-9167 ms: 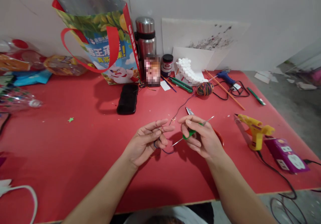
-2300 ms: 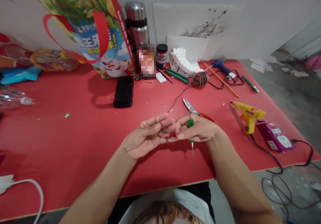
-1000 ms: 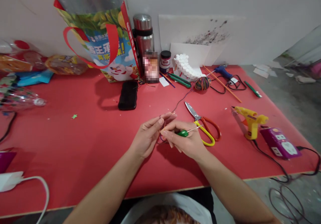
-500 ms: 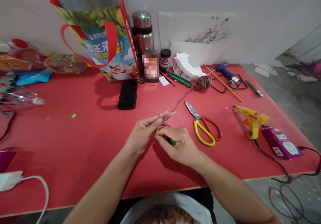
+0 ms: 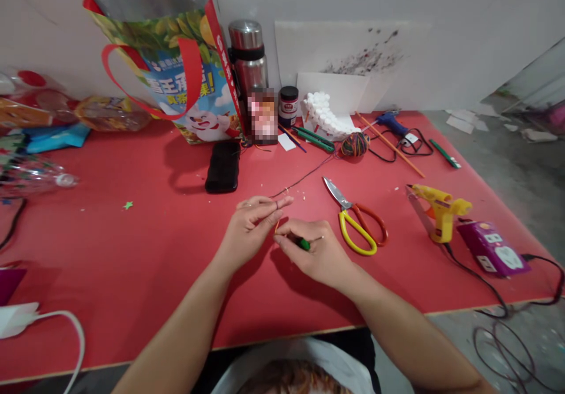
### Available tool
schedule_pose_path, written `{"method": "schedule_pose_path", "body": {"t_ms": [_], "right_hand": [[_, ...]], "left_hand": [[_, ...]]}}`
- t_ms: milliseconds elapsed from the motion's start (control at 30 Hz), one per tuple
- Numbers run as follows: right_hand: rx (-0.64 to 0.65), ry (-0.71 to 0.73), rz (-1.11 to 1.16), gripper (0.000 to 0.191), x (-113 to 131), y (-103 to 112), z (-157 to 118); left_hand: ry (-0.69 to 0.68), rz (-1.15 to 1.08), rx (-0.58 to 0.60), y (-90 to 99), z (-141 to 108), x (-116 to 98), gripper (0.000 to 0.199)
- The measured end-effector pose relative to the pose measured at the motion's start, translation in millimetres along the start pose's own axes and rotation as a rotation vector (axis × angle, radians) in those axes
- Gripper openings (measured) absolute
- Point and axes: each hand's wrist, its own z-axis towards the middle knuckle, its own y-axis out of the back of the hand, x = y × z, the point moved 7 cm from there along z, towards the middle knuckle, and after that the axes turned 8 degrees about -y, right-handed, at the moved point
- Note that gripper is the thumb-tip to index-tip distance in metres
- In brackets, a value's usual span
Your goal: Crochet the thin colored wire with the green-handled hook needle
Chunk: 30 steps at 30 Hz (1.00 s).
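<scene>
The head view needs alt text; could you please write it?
A left hand and a right hand hold yarn above a red table, the right also gripping a green-handled tool. Scissors lie to their right, a yarn ball farther back.

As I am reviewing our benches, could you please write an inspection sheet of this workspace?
Surface: red tabletop, with small pale scraps and a green star.
Things in use: green-handled tool; dark yarn running to a multicoloured ball.
Clutter: scissors, yellow glue gun, printed bag, steel flask.
Grip: right hand holds the tool; left hand has yarn at its fingers, exact hold unclear.
Cables: glue gun's black cable passes the table edge; white cable at left.
Surroundings: paper scraps and looped cable on the floor.
</scene>
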Motion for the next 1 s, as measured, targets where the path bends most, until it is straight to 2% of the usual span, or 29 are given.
{"method": "schedule_pose_path", "body": {"t_ms": [200, 333, 400, 500, 600, 667, 767, 867, 1000], "right_hand": [[0.023, -0.015, 0.012, 0.016, -2.4, -0.2, -0.8], [0.007, -0.017, -0.003, 0.015, -5.0, 0.4, 0.0], [0.013, -0.020, -0.001, 0.016, -6.0, 0.2, 0.4], [0.025, -0.014, 0.005, 0.015, -5.2, -0.3, 0.4], [0.029, -0.004, -0.016, 0.015, -3.5, -1.4, 0.1], [0.029, -0.007, -0.034, 0.015, -3.8, -2.7, 0.2], [0.030, -0.017, -0.031, 0.015, -6.1, -4.5, 0.4], [0.021, 0.005, -0.020, 0.015, -6.3, -4.8, 0.1], [-0.012, 0.041, -0.084, 0.016, -5.1, -3.8, -0.4]], "left_hand": [[-0.150, 0.227, 0.060, 0.1, 1.8, -9.0, 0.027], [-0.377, 0.587, 0.164, -4.6, -0.5, -20.4, 0.034], [-0.479, 0.722, 0.172, -6.6, -2.8, -26.1, 0.037], [-0.574, 0.750, 0.166, -8.0, -5.3, -31.5, 0.037], [-0.616, 0.680, 0.166, -8.1, -7.1, -31.6, 0.037], [-0.550, 0.588, 0.147, -6.1, -6.5, -27.1, 0.036], [-0.263, 0.325, 0.031, 1.8, -3.8, -11.8, 0.029], [0.058, -0.069, -0.103, 4.1, -5.3, 7.0, 0.025], [0.319, -0.579, -0.221, -2.1, -7.1, 23.2, 0.030]]}}
